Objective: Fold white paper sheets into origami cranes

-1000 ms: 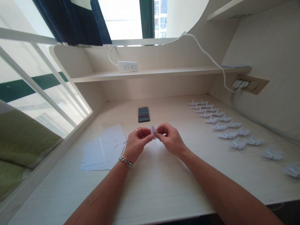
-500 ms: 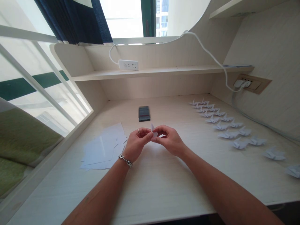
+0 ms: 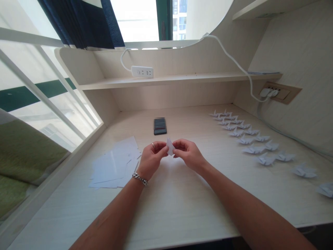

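Observation:
A small piece of folded white paper (image 3: 170,147) with a pointed top stands between my two hands, above the middle of the desk. My left hand (image 3: 154,156) pinches its left edge between thumb and fingers; a ring and a chain bracelet are on this hand and wrist. My right hand (image 3: 189,152) pinches the paper's right edge, thumb toward me. The fingertips behind the paper are partly hidden. Just left of my left hand lies a loose stack of white paper sheets (image 3: 114,163).
Several folded white paper cranes (image 3: 245,140) stand in two rows along the desk's right side. A dark phone-like object (image 3: 160,126), partly blurred, lies beyond my hands. A white power strip (image 3: 142,72) rests on the shelf (image 3: 177,79); its cable (image 3: 234,60) runs to the wall socket (image 3: 282,93).
My right thumb and fingers have shifted to the paper's right edge, so more of its flat face shows. My left hand has barely moved.

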`<state>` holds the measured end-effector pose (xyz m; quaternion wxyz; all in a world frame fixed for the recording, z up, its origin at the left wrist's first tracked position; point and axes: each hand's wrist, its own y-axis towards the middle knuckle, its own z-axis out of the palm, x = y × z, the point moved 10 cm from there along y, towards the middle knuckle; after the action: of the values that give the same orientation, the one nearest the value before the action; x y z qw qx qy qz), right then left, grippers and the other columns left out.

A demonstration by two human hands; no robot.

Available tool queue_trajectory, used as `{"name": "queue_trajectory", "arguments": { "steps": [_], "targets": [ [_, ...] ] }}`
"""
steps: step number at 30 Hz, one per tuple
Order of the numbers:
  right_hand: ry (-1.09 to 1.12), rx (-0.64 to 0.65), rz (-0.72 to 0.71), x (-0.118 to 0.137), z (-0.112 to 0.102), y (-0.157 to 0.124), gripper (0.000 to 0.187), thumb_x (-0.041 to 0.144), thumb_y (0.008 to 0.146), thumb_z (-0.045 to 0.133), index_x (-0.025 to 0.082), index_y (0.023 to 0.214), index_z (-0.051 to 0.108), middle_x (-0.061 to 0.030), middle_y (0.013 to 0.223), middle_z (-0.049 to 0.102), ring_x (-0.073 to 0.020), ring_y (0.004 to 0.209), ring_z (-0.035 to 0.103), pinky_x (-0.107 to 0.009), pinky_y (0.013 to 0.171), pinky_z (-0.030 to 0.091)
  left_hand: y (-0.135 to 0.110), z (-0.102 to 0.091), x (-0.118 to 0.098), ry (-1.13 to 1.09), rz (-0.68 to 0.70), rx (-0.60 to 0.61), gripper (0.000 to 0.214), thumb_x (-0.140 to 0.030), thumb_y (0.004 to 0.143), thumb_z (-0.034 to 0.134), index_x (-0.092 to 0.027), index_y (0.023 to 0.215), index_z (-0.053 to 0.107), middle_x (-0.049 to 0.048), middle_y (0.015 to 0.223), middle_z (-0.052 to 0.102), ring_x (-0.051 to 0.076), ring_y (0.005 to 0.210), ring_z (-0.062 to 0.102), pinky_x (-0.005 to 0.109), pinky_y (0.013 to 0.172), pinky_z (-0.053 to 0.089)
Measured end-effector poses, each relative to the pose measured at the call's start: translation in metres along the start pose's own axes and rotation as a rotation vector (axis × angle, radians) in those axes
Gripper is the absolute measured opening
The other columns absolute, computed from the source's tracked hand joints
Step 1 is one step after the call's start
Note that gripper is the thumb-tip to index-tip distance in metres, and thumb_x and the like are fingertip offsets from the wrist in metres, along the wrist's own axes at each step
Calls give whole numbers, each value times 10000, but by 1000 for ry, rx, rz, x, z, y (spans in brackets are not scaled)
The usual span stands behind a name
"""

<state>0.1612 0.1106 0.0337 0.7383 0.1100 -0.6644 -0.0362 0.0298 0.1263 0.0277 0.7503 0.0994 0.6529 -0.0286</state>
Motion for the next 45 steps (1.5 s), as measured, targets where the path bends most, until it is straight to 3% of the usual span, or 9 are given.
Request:
{"name": "queue_trajectory", "arguments": {
  "steps": [4,7,13,26,39,45],
  "targets": [
    [-20,-67,-6,-5,-7,2,236,356,710,733,158,795,637,-22,747,665,-146,692,617,-287,641,504,-1,7,-8,230,96,44,232,-317,716,756,-123,823,684,58,760,698,144,665,629,276,651,505],
    [-43,-111,-29,-7,-12,3,271,402,714,738,157,780,642,-27,737,668,-150,686,614,-283,639,491,-3,10,-9,277,100,55,229,-329,743,730,-125,824,664,59,765,691,149,672,632,279,650,506],
    [-54,-111,-26,-11,-10,3,268,403,700,748,159,764,659,-35,739,677,-159,684,617,-289,650,486,-4,5,-12,224,144,-8,247,-329,728,750,-138,853,656,49,818,693,154,732,649,273,685,517],
    [61,-219,26,-10,-16,0,268,369,630,793,157,773,714,-58,759,726,-196,721,659,-315,682,512,-7,10,-17,256,177,-4,194,-295,738,735,-153,855,674,48,808,704,158,706,647,271,651,508],
    [92,-244,31,-8,-18,0,268,362,609,807,156,755,718,-48,730,720,-184,691,648,-316,679,511,-6,11,-14,294,190,23,230,-276,762,704,-153,953,667,44,806,686,151,709,642,269,668,513],
    [85,-230,21,-10,-18,0,250,341,632,792,155,780,711,-52,755,718,-179,699,647,-311,681,512,-7,18,-12,325,195,88,329,-267,785,676,-172,1101,667,26,787,665,137,697,611,253,655,493]
  ]
}}
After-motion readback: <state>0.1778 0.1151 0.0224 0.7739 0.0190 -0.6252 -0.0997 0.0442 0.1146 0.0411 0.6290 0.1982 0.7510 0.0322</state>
